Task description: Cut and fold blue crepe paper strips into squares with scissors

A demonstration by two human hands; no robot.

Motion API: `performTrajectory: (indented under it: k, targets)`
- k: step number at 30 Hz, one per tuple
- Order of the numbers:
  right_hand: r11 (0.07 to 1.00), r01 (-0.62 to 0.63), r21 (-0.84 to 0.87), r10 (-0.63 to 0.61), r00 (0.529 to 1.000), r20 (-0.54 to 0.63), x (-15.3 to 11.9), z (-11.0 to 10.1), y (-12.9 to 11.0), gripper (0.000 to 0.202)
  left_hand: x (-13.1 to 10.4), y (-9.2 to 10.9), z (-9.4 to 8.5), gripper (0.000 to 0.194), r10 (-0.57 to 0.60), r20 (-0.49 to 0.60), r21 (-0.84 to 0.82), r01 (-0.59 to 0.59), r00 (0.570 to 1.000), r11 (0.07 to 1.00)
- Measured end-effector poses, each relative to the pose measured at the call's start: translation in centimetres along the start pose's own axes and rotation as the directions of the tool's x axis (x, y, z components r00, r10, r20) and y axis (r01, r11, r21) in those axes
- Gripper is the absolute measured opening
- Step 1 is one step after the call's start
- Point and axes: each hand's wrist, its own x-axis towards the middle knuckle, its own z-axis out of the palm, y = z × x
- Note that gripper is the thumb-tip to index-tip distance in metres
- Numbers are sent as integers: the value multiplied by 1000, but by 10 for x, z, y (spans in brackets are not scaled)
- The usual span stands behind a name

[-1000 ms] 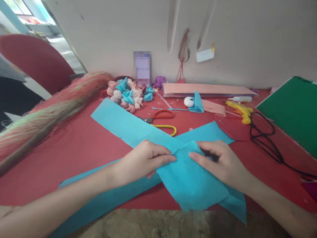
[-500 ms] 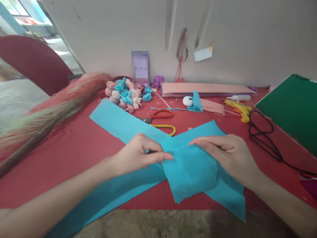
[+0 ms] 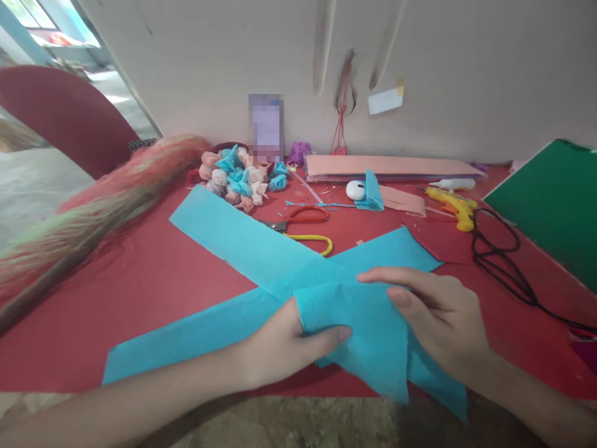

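Observation:
A folded piece of blue crepe paper sits over the near edge of the red table. My left hand grips its left side, thumb on top and fingers underneath. My right hand holds its right side with the fingers laid across the top. Two long blue paper strips cross under the piece, one running far left, the other toward the near left.
Scissors with red and yellow handles lie behind the strips. Several small paper roses, a pink paper stack, a yellow glue gun with black cord, a green board and a pink-green fibre bundle surround them.
My left hand dropped from the piece's top edge toward me and now grips its left side from below. The piece slid closer to the table's near edge. My right hand stayed on its right side.

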Motion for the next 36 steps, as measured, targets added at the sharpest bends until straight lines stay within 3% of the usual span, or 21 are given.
performTrajectory:
  k: [2, 5, 7, 9, 11, 16, 19, 23, 26, 36]
  targets:
    - [978, -154, 139, 137, 982, 128, 2, 1, 6, 22, 1, -2, 1, 29, -13, -50, -42, 11, 999, 999]
    - [854, -430, 292, 344, 889, 303, 1, 3, 15, 39, 4, -2, -4, 32, -59, -67, -87, 53, 996, 995]
    - [780, -546, 307, 427, 822, 377, -4, 4, 19, 40, 5, -1, -7, 32, -74, -76, -109, 65, 994, 992]
    - [765, -588, 264, 449, 780, 436, -10, 4, 23, 34, 6, -1, -8, 30, -62, -80, -116, 53, 995, 992]
    - [777, -582, 239, 433, 771, 468, -14, 3, 25, 28, 7, -3, -9, 26, -35, -85, -108, 25, 996, 994]
    - [720, -600, 348, 446, 785, 430, -15, -3, 33, 26, 9, -4, -11, 21, -56, 37, -171, 62, 998, 983]
    - [701, -597, 391, 431, 791, 434, -14, -7, 37, 26, 9, -2, -15, 20, -42, 4, -205, 42, 999, 978]
    - [779, -475, 410, 296, 854, 428, -13, -13, 39, 14, 8, 0, -18, 20, -8, -17, -213, 4, 1000, 977]
    - [844, -386, 374, 204, 874, 442, -12, -17, 39, 22, 7, -1, -19, 27, 27, 18, -174, -24, 999, 984]
    - [873, -321, 368, 117, 869, 480, -11, -19, 48, 29, 7, -2, -24, 29, 98, 22, 35, -99, 995, 995]
